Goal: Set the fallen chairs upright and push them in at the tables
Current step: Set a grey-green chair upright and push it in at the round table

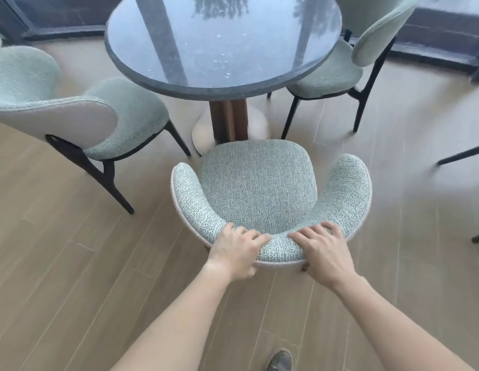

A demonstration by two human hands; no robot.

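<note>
Both hands grip the upholstered chair (257,183) by its curved backrest (282,249). The left hand (237,253) has its fingers curled over the top edge. The right hand (324,251) has its fingers laid over the top and its thumb tucked under the rear edge.

The chair stands upright on the wood floor (72,263), directly ahead of the hands. It faces the round bench (206,89), with the seat front near the pedestal (227,119) and apparently not yet under the top.

A second chair (120,116) stands forward-left of the left hand and a third chair (332,73) far forward-right of the right hand, both upright.

Handling is a judgement. The nubby padded fabric looks soft and grippy over a stiff shell, and the chair is likely moderate in weight on slim legs. The mid-backrest hold suits an even, straight push. An off-centre push would likely swing the chair, and a high push could tip it.
</note>
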